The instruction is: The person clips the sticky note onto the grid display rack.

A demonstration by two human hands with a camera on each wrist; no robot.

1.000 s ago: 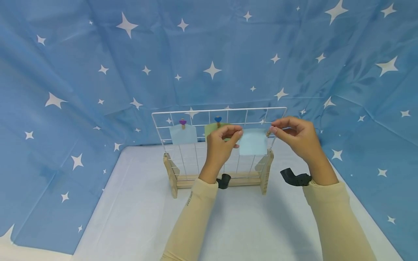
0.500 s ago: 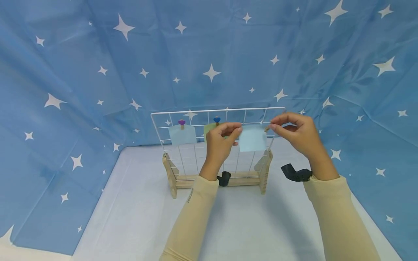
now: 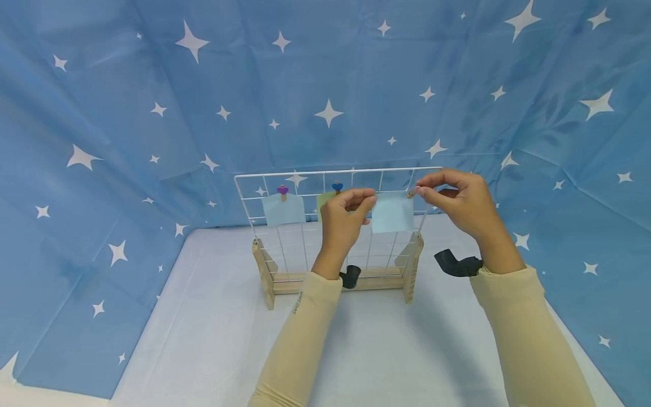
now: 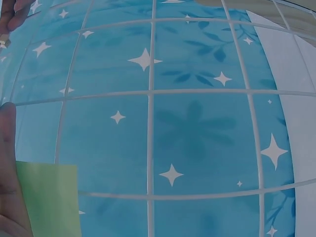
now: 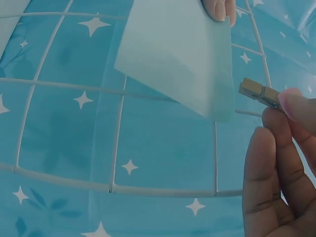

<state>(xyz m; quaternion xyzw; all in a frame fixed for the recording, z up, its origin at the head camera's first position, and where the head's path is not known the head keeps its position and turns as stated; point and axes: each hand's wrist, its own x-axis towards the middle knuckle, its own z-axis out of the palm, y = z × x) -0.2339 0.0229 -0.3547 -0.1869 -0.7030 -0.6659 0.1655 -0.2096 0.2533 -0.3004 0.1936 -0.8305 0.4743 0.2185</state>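
Note:
My left hand pinches the upper left corner of a light blue paper square in front of a white wire grid. Near the paper's upper right corner, my right hand pinches a small wooden clothespin between thumb and finger. In the right wrist view a small gap separates the clothespin's tip from the paper's edge. Further left on the grid hang another light blue sheet, under a purple heart clothespin, and a green sheet, under a blue heart clothespin. My left hand partly hides the green sheet.
Wooden feet and a wooden crossbar support the grid on a white tabletop. Behind and beside it hangs a blue cloth with white stars. A black camera mount juts from my right wrist.
The paper square has risen slightly against the grid. My right hand has brought the clothespin up and left, closer to the paper's upper right corner. The left hand has barely moved.

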